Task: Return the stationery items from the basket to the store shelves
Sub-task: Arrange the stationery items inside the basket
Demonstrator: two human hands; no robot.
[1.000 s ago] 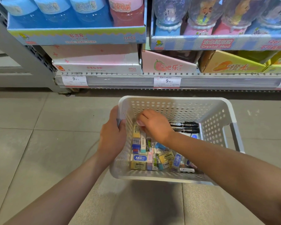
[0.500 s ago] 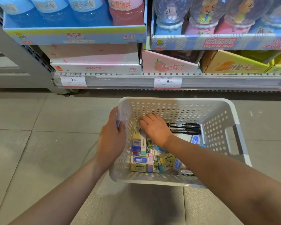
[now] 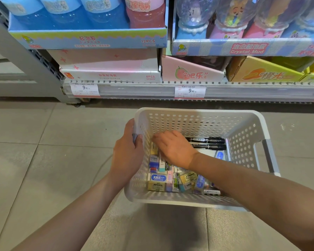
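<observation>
Fingers (image 3: 134, 131) grip white basket (image 3: 198, 120) above grey floor tiles (image 3: 43, 160), before shelves (image 3: 170, 87).

Shelf (image 3: 170, 91) – display boxes (image 3: 91, 40) w/ jars on it, price tags (image 3: 189, 91) on front edge.

The white perforated basket (image 3: 198, 122) hangs above the tiled floor, tilted slightly, with small boxed erasers (image 3: 157, 180) heaped along its left and near side. Two black markers (image 3: 207, 143) lie side by side at the far end — pointing left-right. The store shelf (image 3: 170, 87) runs just beyond — its edge strip carrying price tags.
</observation>
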